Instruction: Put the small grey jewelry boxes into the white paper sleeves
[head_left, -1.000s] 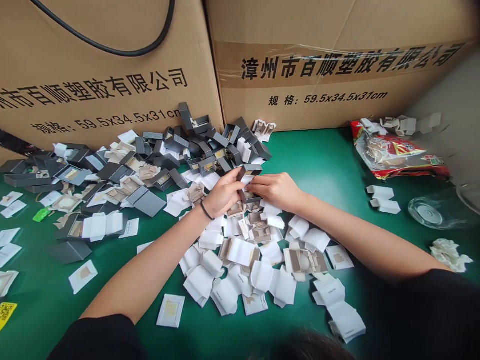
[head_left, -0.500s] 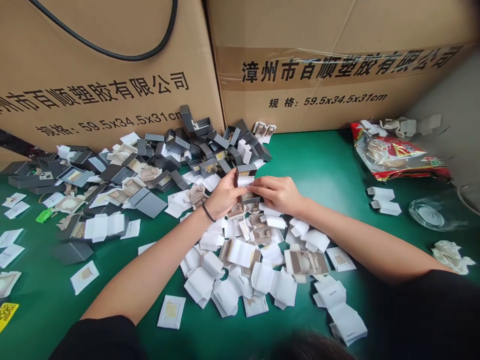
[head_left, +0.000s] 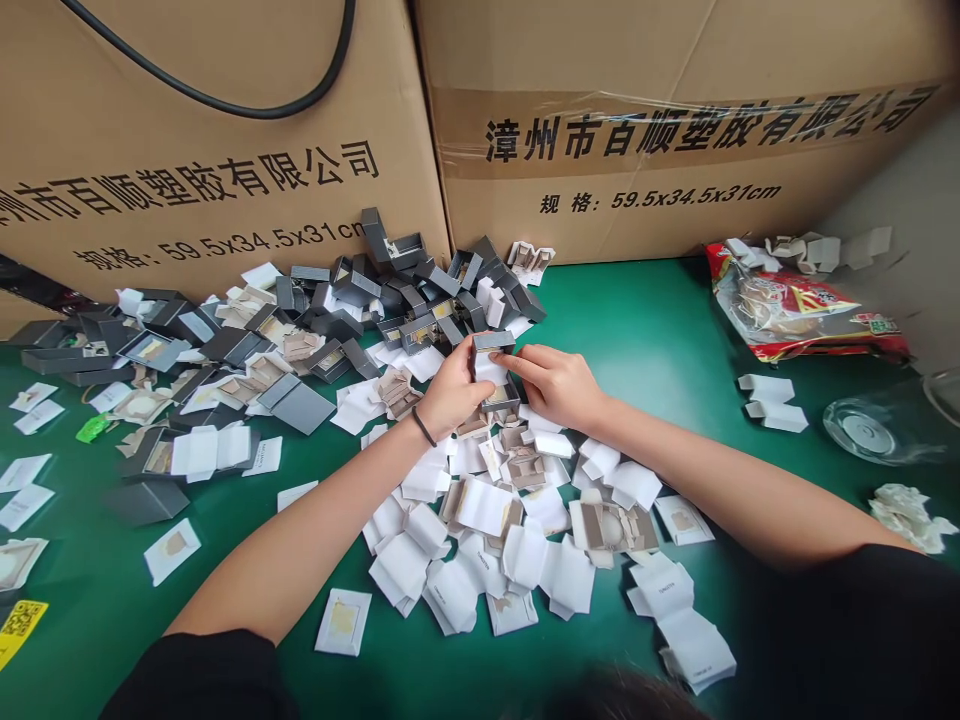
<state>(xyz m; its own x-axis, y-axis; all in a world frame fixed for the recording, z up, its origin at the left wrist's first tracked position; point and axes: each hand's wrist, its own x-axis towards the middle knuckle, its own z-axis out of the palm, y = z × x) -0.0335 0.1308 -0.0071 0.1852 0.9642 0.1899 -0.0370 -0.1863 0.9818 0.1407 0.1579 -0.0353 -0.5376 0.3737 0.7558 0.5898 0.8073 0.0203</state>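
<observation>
Mid-desk [head_left: 637, 310], in front of two cartons: open dark box [head_left: 493, 343] up in both hands, above the near edge of the dark-box pile [head_left: 412, 300] and the top of the white-insert pile [head_left: 480, 505].

Left hand [head_left: 454, 395] grasping the box from its left side, thumb laid across the front; probably the steadying grip, leaving the opening toward the wearer. Right hand [head_left: 559, 388] half curled at the right side, index fingertip on the white lining [head_left: 487, 368]; likely poking or prying there. Can't tell if it pinches anything.

Layout reads as sorted by kind: dark boxes mostly far and left, loose white inserts mostly near, within short reach of both hands. Not clean, some white pieces mixed in among the dark ones. Red snack packet [head_left: 810, 300], clear container [head_left: 859, 430] and crumpled paper [head_left: 911, 515] sit off right, presumably out of the way.

Writing: right carton [head_left: 637, 60] says 漳州市百顺塑胶有限公司, below it 规格: 59.5x34.5x31cm. Left carton [head_left: 187, 130] has the same print, cut off at the left edge. Near-right insert [head_left: 664, 582] looks like "TUNGSTEN", small. Yellow label [head_left: 22, 625] far left carries a QR code. Packet print too small to read.
</observation>
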